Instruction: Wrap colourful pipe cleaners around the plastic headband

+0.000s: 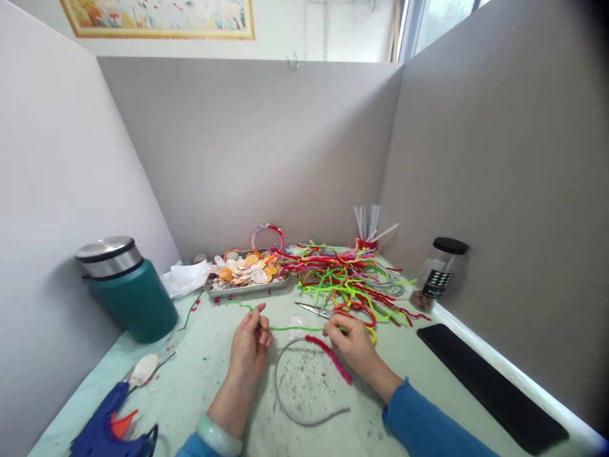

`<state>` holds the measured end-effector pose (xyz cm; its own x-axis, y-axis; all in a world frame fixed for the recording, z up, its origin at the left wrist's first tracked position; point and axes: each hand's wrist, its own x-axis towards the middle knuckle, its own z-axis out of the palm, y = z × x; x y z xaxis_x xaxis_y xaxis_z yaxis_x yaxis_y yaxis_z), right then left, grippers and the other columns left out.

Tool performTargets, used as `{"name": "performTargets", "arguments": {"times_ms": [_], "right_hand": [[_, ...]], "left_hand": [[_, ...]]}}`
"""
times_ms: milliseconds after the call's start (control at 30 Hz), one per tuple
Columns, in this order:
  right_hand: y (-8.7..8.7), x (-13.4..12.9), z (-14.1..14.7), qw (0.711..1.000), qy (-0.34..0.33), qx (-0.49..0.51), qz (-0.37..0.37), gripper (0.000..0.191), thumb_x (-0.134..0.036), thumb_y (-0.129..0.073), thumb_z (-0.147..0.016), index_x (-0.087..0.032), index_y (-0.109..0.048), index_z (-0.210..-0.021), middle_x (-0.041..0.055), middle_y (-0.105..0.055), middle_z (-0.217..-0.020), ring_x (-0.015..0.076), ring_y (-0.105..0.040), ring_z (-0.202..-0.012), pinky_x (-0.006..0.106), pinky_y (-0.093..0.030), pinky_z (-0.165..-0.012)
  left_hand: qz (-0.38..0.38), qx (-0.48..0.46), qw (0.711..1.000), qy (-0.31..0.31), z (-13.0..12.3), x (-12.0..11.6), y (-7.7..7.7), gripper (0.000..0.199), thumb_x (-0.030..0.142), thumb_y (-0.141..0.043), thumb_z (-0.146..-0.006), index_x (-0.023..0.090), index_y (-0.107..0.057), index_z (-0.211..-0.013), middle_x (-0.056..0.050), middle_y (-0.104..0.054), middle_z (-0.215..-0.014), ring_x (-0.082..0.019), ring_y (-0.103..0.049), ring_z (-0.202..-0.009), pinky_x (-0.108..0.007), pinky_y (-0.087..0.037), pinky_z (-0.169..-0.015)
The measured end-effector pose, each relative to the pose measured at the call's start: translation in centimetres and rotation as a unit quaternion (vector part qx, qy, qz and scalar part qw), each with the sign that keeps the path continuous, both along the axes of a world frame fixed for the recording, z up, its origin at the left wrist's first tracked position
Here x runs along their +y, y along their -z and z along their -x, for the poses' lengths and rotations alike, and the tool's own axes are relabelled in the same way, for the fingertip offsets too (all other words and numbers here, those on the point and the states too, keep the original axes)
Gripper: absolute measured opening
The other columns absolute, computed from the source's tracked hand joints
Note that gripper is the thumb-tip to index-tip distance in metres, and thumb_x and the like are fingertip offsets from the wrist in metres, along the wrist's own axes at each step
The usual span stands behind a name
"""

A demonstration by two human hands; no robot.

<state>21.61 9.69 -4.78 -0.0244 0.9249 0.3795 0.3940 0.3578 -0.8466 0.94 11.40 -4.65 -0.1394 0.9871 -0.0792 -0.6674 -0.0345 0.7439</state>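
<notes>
Strand (green) runs sideways, left to right, between both hands.

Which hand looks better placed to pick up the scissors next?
Probably the right hand: it is beside the handles of the scissors, while the left hand sits beyond the blade tips. Both hold the green strand, so the right may need to release it first.

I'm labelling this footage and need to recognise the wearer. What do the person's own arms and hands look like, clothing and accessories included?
Both hands, left and right, are bare, without gloves. Blue sleeves cover the forearms partway, the right cuff slightly ruffled. A thick, pale green bangle circles the left wrist.
</notes>
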Motion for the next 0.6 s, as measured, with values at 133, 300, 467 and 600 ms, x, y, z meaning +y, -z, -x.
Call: {"name": "performTargets", "arguments": {"times_ms": [133, 300, 467, 600], "right_hand": [[0.0, 0.4, -0.4, 0.999, 0.016, 0.034, 0.024, 0.023, -0.021, -0.049, -0.076, -0.016, -0.054, -0.055, -0.0023, -0.049, -0.048, 0.012, -0.046, -0.05, 0.022, -0.033, -0.051], [0.6, 1.1, -1.0, 0.996, 0.033, 0.066, 0.049, 0.025, -0.025, -0.05, -0.077, -0.017, -0.056, -0.055, -0.0026, -0.048, -0.046, 0.0118, -0.044, -0.048, 0.023, -0.032, -0.049], [1.1, 1.8, -1.5, 0.987, 0.052, 0.131, 0.073, 0.024, -0.029, -0.052, -0.077, -0.016, -0.057, -0.057, -0.0035, -0.045, -0.046, 0.0104, -0.04, -0.045, 0.022, -0.029, -0.045], [1.2, 2.1, -1.7, 0.982, 0.064, 0.156, 0.087, 0.022, -0.028, -0.053, -0.075, -0.016, -0.058, -0.057, -0.004, -0.044, -0.044, 0.0098, -0.039, -0.044, 0.022, -0.029, -0.045]], "left_hand": [[0.002, -0.018, 0.999, -0.029, 0.2, 0.2, 0.1, 0.014, 0.018, -0.062, -0.073, 0.012, -0.058, -0.085, -0.001, -0.062, -0.074, -0.001, -0.036, -0.038, -0.016, -0.033, -0.036], [-0.013, 0.006, 1.0, 0.014, 0.0, -0.1, -0.2, 0.022, 0.025, -0.065, -0.073, 0.013, -0.058, -0.09, 0.007, -0.05, -0.053, -0.001, -0.028, -0.031, -0.015, -0.026, -0.032], [0.002, 0.034, 0.999, -0.029, 0.0, 0.2, -0.3, 0.02, 0.022, -0.067, -0.07, 0.012, -0.058, -0.086, 0.0, -0.063, -0.069, 0.0, -0.031, -0.032, -0.015, -0.03, -0.033], [0.007, 0.048, 0.997, -0.059, 0.1, 0.2, -0.3, 0.023, 0.019, -0.068, -0.068, 0.011, -0.059, -0.088, 0.001, -0.063, -0.071, 0.001, -0.031, -0.033, -0.014, -0.03, -0.033]]}}
